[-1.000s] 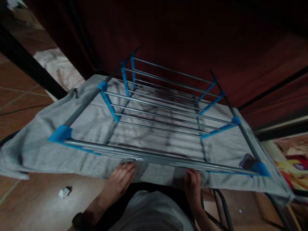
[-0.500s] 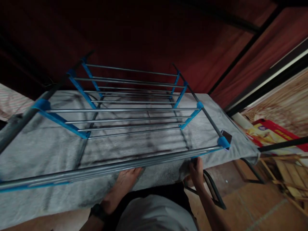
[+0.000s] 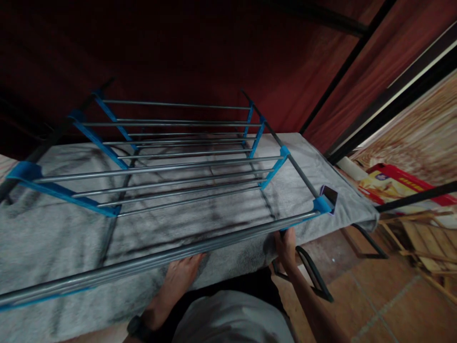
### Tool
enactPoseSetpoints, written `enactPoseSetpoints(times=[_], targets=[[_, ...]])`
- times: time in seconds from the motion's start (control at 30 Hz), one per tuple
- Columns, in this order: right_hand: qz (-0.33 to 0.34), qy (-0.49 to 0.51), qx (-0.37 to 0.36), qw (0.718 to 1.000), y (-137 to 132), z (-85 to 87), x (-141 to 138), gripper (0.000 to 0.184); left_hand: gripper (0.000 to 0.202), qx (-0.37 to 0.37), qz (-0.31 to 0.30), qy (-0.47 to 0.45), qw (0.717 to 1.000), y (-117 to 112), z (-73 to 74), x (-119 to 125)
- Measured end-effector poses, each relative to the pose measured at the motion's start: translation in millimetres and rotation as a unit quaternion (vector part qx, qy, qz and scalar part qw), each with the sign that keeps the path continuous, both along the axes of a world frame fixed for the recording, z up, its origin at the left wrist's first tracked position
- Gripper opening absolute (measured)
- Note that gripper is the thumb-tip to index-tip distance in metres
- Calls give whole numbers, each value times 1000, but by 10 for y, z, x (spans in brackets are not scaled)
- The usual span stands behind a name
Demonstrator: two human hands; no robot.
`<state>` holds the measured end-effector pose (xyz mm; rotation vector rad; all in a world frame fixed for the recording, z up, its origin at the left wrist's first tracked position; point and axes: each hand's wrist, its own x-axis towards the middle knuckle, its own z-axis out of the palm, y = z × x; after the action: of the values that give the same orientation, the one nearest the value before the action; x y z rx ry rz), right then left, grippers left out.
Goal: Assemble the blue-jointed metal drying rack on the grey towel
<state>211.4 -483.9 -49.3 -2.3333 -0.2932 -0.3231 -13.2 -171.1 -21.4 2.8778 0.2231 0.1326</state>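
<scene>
A shoe rack of grey metal rods and blue plastic side brackets lies on its back on a grey cloth-covered bed or bench. Its nearest tier runs edge-on across the front, rods stacked close together. My left hand is at the underside of these rods, near their middle, its fingers closed against the tier and the tips hidden. Closer to the tier's right end, my right hand is closed round its lower edge, by the blue bracket. A dark watch is on my left wrist.
A phone-like dark object stands beside the right front bracket. Behind the rack hangs a dark red curtain. To the right are a red and yellow box, folded wooden furniture and a dark metal frame leg over the tiled floor.
The view has shifted, so the rack appears farther left and its left end lower. Both hands stay at the front tier, with little movement relative to it.
</scene>
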Motion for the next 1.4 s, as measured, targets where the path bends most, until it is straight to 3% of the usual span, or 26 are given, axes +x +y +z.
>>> enactPoseSetpoints(times=[0.43,0.93,1.4], targets=[[-36,-17,-49,998,82,20,-43,35,34,23,-35,9,999,40,-11,18],[-44,-21,-96,994,62,-57,-35,31,34,33,-38,28,998,61,-37,18],[-40,-33,-91,994,77,-32,-28,25,32,55,-54,19,997,74,-34,40]])
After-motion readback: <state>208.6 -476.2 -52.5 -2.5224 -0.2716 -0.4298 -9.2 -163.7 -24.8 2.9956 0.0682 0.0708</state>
